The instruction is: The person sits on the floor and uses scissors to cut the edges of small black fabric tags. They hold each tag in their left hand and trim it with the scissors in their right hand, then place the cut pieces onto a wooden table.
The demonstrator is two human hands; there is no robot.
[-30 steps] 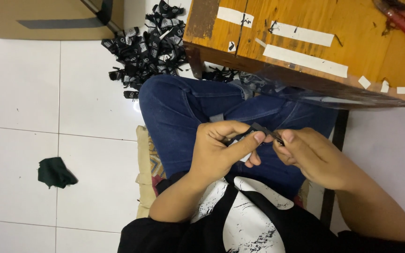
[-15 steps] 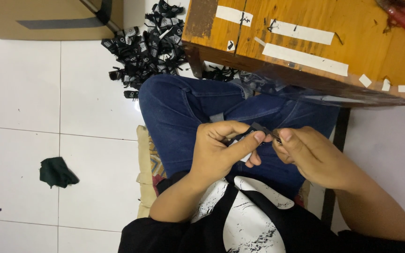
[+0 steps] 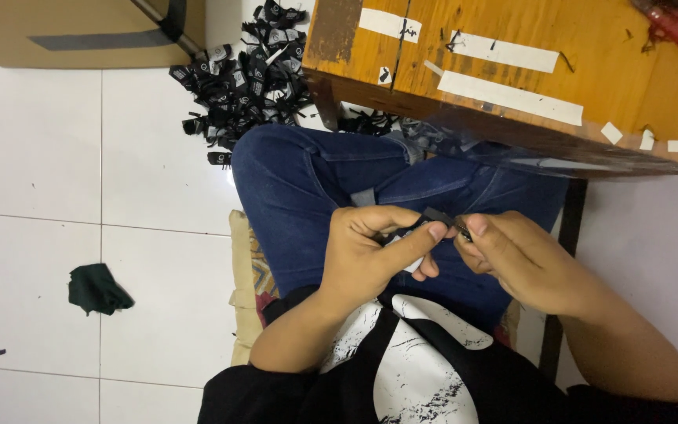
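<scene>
Since the earlier frame, neither hand has shifted noticeably. Left hand (image 3: 370,255) and right hand (image 3: 515,259) pinch a small black strip (image 3: 437,217) between closed fingertips above the lap. Black label pile (image 3: 245,74) lies at 11 o'clock, beside wooden table (image 3: 590,86).

Seated over blue-jeaned lap. Left hand (image 3: 374,255) and right hand (image 3: 523,263) pinch a small black strip (image 3: 435,217) between fingers (image 3: 425,235), tips nearly touching. Wooden table (image 3: 590,94) ahead carries white tape strips (image 3: 510,96). Pile of black labels (image 3: 245,78) on the tiled floor (image 3: 33,180); dark cloth scrap (image 3: 97,288) lies apart.
</scene>
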